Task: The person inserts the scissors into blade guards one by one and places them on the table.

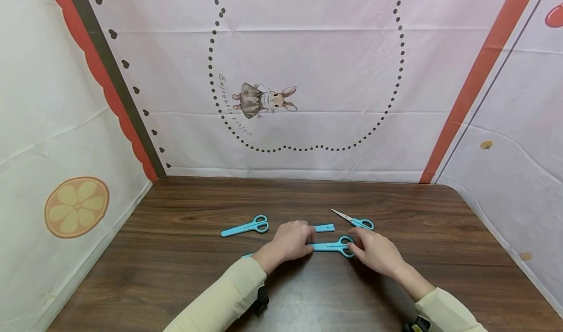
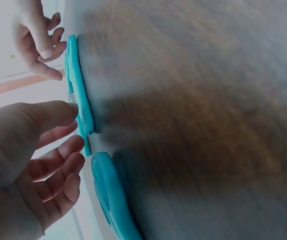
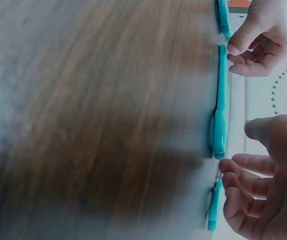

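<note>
A pair of scissors with blue handles (image 1: pixel 346 247), its blades in a blue sheath (image 1: pixel 323 247), lies flat between the two hands. My left hand (image 1: pixel 291 240) is at the sheath's tip, thumb beside it and fingers loosely bent; whether the thumb touches it is unclear. My right hand (image 1: pixel 377 252) hovers by the handle loops, its thumb and fingers (image 3: pixel 256 182) apart with nothing between them. Just behind lies a loose blue sheath (image 1: pixel 324 228), partly hidden by the left hand. Unsheathed scissors (image 1: pixel 363 224) with bare metal blades lie behind the right hand.
Another sheathed pair of blue scissors (image 1: pixel 246 227) lies to the left. A further blue piece (image 1: pixel 248 255) is mostly hidden by the left forearm; a blue handle (image 2: pixel 108 195) shows near the left hand in its wrist view. Printed cloth (image 1: pixel 330 87) encloses the wooden table (image 1: pixel 176 254).
</note>
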`<state>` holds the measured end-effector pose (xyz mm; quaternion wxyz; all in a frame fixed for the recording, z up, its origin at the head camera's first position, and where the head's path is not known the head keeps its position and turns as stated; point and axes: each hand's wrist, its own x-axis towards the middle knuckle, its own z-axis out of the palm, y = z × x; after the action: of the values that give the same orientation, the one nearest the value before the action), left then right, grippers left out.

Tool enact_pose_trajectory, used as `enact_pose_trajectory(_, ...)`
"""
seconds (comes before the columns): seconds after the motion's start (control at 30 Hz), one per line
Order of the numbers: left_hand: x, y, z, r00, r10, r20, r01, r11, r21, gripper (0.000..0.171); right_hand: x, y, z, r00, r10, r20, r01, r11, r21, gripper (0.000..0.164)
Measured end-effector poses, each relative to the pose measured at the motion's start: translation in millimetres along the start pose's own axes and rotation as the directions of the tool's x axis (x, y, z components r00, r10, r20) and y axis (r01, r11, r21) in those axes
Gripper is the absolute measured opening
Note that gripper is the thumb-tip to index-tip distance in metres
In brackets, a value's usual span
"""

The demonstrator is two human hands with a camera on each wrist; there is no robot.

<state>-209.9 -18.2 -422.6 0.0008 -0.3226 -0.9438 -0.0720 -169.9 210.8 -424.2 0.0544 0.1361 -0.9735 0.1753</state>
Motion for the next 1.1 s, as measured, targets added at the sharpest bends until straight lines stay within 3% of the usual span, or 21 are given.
enact_pose_trajectory(0.17,1.0,-0.4,-2.9,0.999,-0.004,-0.037,0.003,1.0,-0.028,0.008,1,3,0,0.987,-0.068,-0.148,0.066,0.998,-0.016,0.026)
enact_pose_trajectory(0.3,1.1,-0.7,-4.4,0.997,-0.003,-0.071,-0.001,0.999,-0.049,0.011,2,4,0,0.972,-0.096,-0.216,0.093,0.995,-0.021,0.028)
enact_pose_trajectory(0.8,7.3,0.7,-8.1,0.992,-0.034,-0.12,0.021,0.994,-0.104,0.016,8,8,-3,0.973,-0.058,-0.222,0.059,0.998,-0.004,0.039)
enact_pose_trajectory(1.1,14.5,2.6,-10.0,0.99,-0.095,-0.102,0.079,0.985,-0.152,0.02,10,14,-4,0.975,-0.04,-0.22,0.042,0.999,0.007,0.042)
